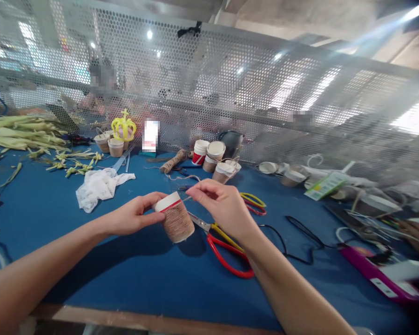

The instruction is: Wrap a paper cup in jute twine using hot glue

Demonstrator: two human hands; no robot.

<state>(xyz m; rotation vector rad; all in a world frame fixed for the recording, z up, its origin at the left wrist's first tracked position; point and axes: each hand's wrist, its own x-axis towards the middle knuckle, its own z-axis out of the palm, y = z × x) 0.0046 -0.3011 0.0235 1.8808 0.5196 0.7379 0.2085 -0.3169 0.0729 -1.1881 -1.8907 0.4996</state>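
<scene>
Clasps a tilted paper cup [176, 218], white-rimmed, red-banded and wound with brown twine [187, 198], in the left hand [132, 217] above the blue table [125, 274], pinches the twine's end at the rim with the right hand [223, 204], red-handled scissors [226, 253] lying just beneath.

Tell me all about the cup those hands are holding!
The cup is a small paper one, white at the rim with a red stripe, its body wrapped in brownish twine. It tilts, rim leaning left, over the blue table. The left hand grips its rim end; the right hand pinches a loose twine strand at the rim.
</scene>
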